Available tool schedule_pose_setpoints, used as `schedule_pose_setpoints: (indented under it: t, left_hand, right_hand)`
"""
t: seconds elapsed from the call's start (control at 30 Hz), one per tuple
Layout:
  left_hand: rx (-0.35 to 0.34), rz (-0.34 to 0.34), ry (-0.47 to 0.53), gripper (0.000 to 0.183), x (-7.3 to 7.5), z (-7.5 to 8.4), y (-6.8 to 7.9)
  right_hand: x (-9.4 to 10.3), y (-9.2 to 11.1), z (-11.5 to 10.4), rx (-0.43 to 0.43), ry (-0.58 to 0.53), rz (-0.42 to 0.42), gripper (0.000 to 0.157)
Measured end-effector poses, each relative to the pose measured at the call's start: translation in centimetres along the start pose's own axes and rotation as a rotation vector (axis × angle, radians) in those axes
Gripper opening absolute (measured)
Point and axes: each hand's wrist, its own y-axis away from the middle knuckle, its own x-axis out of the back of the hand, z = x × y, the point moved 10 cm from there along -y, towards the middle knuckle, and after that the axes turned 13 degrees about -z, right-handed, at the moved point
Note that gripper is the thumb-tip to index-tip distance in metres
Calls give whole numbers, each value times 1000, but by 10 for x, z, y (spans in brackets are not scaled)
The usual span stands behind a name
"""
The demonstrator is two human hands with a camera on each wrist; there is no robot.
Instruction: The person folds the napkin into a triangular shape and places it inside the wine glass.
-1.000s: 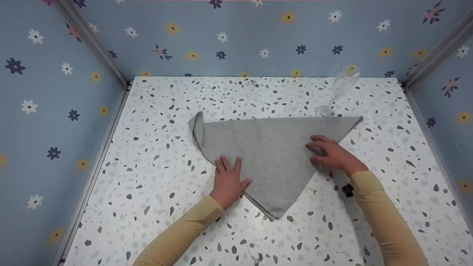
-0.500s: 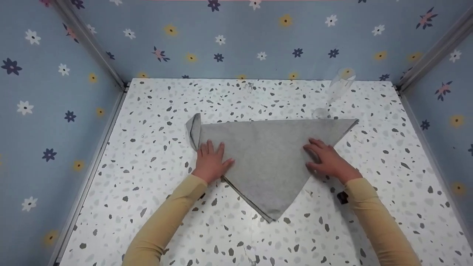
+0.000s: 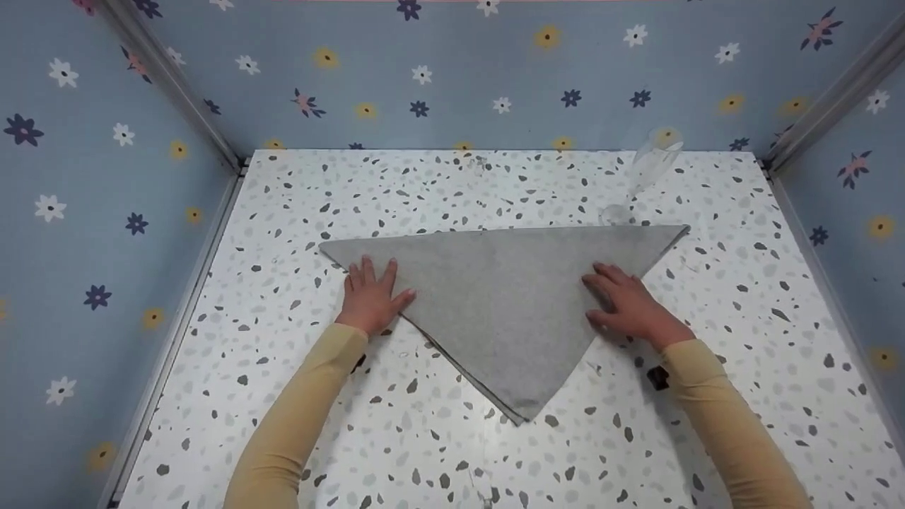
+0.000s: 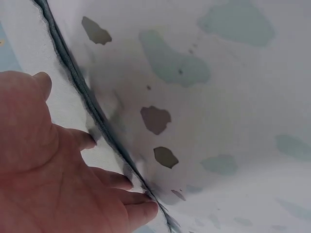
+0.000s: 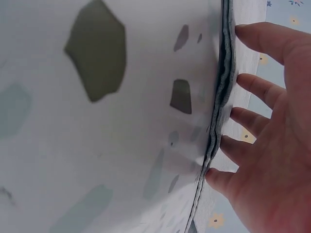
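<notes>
A grey cloth (image 3: pixel 502 297) lies folded into a triangle, its long edge at the back and one corner toward the person. My left hand (image 3: pixel 372 297) rests on its left part with the fingers spread. On the right part, the fingertips of my right hand (image 3: pixel 626 302) touch the cloth, the fingers slightly bent. The left wrist view shows the left hand (image 4: pixel 82 179) along the cloth's layered edge (image 4: pixel 104 126). In the right wrist view, the fingertips of the right hand (image 5: pixel 272 126) meet the stacked edge (image 5: pixel 219 97); nothing is gripped.
Behind the cloth's right part stands a clear stemmed glass (image 3: pixel 654 162), its base close to the back edge of the cloth. The speckled white table (image 3: pixel 283 198) is bounded by flowered blue panels (image 3: pixel 452 71) at the back and both sides.
My left hand has slid left and away from the person along the cloth. The folded-over left corner has been flattened outward into a point. The right hand has stayed almost in place.
</notes>
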Motion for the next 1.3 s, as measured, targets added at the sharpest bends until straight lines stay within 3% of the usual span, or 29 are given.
schedule_pose_setpoints:
  t: [0.4, 1.0, 1.3]
  left_hand:
    - [2, -5, -23, 76, 5, -11, -7]
    - [-1, -33, -48, 77, 9, -24, -18]
    - [-41, -10, 9, 76, 13, -23, -18]
  right_hand:
    - [-8, 0, -3, -44, 15, -18, 71]
    - [-16, 5, -6, -27, 7, -30, 71]
    - [-15, 8, -5, -54, 7, -16, 73]
